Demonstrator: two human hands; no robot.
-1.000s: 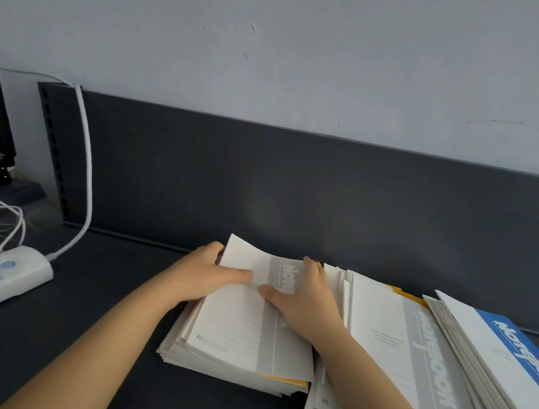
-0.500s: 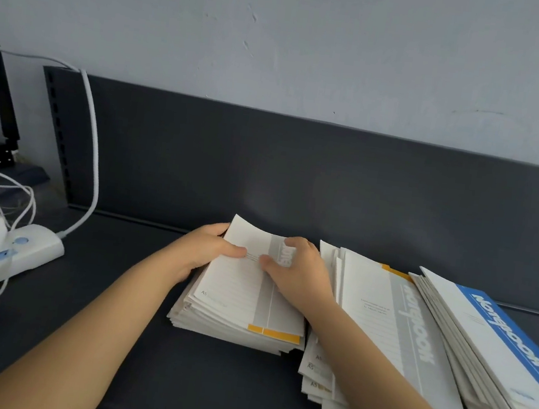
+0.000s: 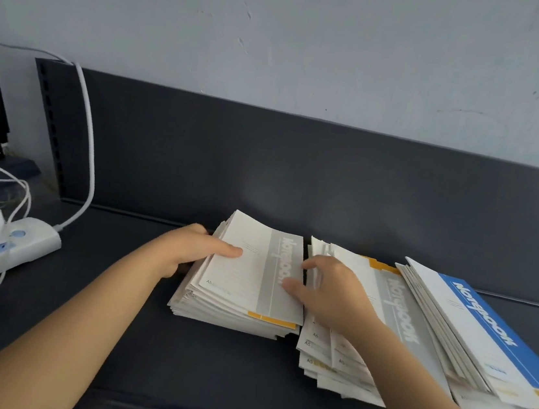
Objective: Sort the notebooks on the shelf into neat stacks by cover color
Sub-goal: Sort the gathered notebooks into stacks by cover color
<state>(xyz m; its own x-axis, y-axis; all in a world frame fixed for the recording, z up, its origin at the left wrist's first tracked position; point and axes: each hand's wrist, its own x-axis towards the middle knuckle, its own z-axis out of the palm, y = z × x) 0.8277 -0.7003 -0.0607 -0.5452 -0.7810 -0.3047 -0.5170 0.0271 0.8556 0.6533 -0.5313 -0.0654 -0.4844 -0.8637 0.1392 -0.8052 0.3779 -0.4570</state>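
Risk: my left hand point(image 3: 194, 254) and right hand point(image 3: 329, 289) clamp the gray stack point(image 3: 244, 286); uneven squeeze could skew it.

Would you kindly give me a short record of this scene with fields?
left stack: grey-banded white paper notebook stack, edges nearly square
left hand: grips its left edge, thumb on top
right hand: grips its right edge
middle: splayed grey-banded notebook pile
right: blue-banded notebook pile
surface: dark grey shelf
far left: white plastic power strip
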